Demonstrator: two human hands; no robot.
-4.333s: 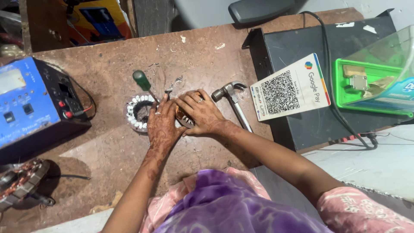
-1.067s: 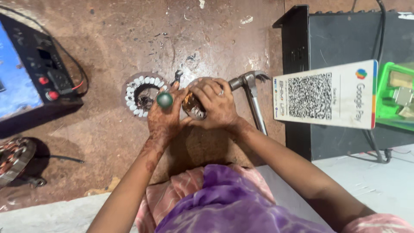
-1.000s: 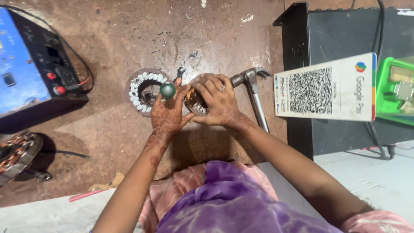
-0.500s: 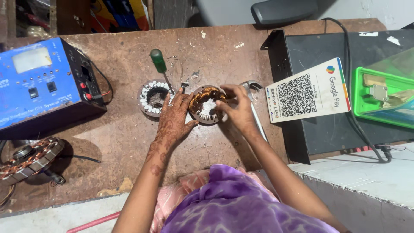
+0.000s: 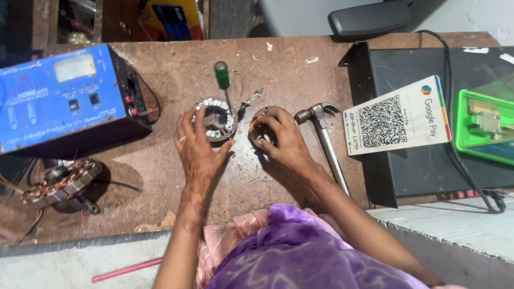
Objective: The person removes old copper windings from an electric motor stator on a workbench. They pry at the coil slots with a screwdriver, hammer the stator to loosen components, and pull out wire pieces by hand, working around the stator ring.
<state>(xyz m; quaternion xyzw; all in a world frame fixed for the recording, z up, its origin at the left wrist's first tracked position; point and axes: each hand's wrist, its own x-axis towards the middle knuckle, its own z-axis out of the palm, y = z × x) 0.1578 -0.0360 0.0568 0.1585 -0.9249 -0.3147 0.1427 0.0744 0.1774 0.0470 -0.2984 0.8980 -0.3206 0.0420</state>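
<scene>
On the brown table (image 5: 160, 160), center, two round motor parts sit side by side: a bare steel stator ring (image 5: 217, 119) w/ white slot liners on the left, and a copper-wound core (image 5: 263, 126) just right of it. Left hand (image 5: 197, 144) has let go — half a sec ago it was up at the wound core w/ the other hand; now it lies flat, fingers spread and released, tips touching the near edge of the steel ring. Right hand (image 5: 284, 142) covers the wound core, fingers curled into it, gripping. The green-handled screwdriver (image 5: 222, 77) lies on the table, tip by the ring. So the core's now held one-handed. Hammer (image 5: 326, 142) just right of the core, blue meter box (image 5: 64, 99) far left, another wound stator (image 5: 61, 179) below it.
</scene>
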